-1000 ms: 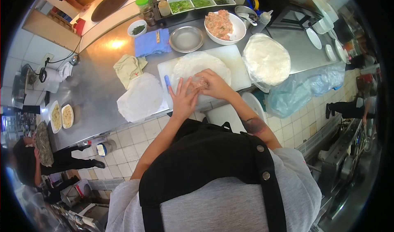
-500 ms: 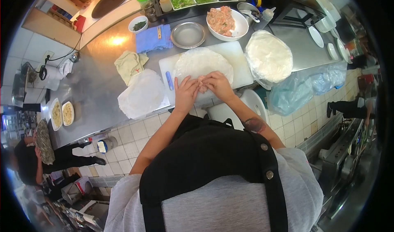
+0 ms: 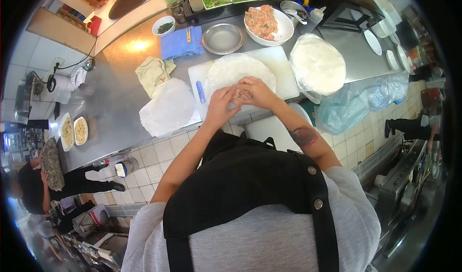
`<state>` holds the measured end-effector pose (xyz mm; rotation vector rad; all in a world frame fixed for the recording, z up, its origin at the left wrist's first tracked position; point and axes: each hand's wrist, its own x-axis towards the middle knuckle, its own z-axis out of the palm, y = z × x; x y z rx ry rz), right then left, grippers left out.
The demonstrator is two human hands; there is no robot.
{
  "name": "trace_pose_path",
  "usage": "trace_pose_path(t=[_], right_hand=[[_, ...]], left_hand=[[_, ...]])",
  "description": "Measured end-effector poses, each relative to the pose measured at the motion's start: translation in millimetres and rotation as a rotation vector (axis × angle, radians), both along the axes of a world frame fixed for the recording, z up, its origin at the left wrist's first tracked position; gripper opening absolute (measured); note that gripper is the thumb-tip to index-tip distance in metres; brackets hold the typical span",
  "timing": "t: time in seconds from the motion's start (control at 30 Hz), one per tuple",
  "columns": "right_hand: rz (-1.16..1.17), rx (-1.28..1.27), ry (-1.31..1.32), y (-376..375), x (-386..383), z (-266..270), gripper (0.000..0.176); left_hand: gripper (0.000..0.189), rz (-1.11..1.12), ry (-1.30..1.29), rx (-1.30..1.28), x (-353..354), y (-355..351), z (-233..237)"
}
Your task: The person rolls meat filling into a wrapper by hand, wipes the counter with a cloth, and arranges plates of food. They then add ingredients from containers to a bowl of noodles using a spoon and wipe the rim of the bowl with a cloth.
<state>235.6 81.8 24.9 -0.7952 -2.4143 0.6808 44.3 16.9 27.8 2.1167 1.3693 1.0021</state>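
**Filling down, fold not yet made**

At the left of the steel counter (image 3: 115, 94), a limp, pale stack of sheets (image 3: 166, 107) lies beside a crumpled beige cloth (image 3: 151, 72) and a folded blue cloth (image 3: 180, 42). A blue-handled tool (image 3: 200, 91) rests on the white cutting board (image 3: 281, 63). The left hand (image 3: 220, 106) and the right hand (image 3: 257, 93) meet at the near edge of the round, thin, translucent wrapper (image 3: 238, 69). Both are half curled, cupping a coarse pink lump of filling (image 3: 239, 97) between their fingertips.

The filling looks placed and in shaping. The wrapper lies flat and unfolded, and I see no finished roll.

On the far side stand a shiny steel dish (image 3: 222, 37) and a white bowl (image 3: 285, 31) heaped with the same mince. At the right, a thick stack of wrappers (image 3: 317, 63) in clear plastic suggests plenty is left.
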Motion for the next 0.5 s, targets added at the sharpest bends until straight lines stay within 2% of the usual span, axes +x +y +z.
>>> trace_pose_path(t=[0.07, 0.1, 0.17, 0.27, 0.37, 0.5], right_hand=[[-0.065, -0.088, 0.027, 0, -5, -9, 0.030], [-0.064, -0.090, 0.027, -2, -7, -7, 0.030], [-0.103, -0.038, 0.033, -8, -12, -2, 0.015], [-0.138, 0.002, -0.016, -14, -17, 1, 0.010], [-0.148, 0.004, 0.006, -15, -16, 3, 0.013], [-0.145, 0.039, 0.048, -20, -10, 16, 0.017]], left_hand=[[0.038, 0.027, 0.015, 0.065, 2, 6, -6], [0.038, 0.029, 0.015, 0.064, 2, 6, -7], [0.025, 0.084, 0.028, 0.030, 1, 7, -9], [0.019, 0.126, 0.021, -0.007, -2, 5, -13], [0.023, 0.138, 0.012, -0.023, -3, 1, -14], [0.030, 0.197, -0.031, -0.037, 0, -9, 10]])
